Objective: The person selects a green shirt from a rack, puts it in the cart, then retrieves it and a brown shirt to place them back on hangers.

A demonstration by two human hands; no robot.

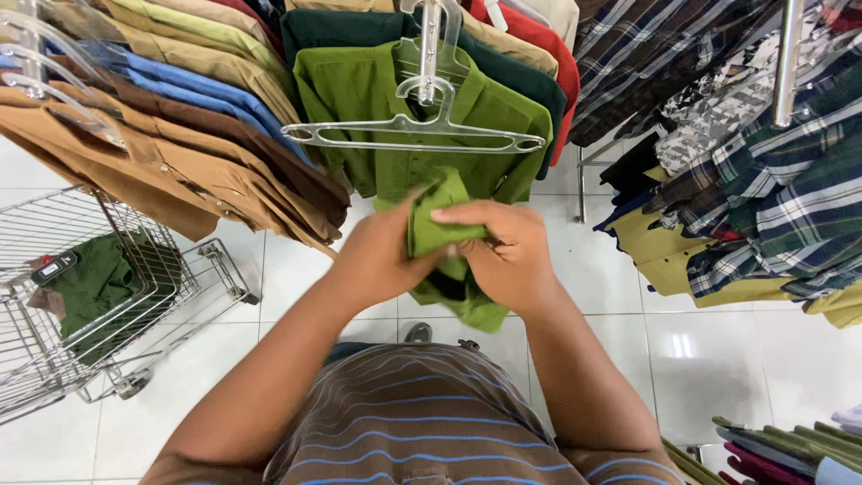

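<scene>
Fingers of both hands (pixel 449 256) pinch the green shirt (pixel 444 269), its length hanging floorward.

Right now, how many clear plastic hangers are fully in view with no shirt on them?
1. The empty clear hanger hangs in front of the green shirt on the rack, just above both hands. More clear hangers show at upper left, but they may carry shirts.

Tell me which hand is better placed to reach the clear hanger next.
Probably the right hand. It lies on top of the green shirt with fingers loosely across it, directly under the clear plastic hanger. The left hand grips the shirt from the side, supporting it.
</scene>
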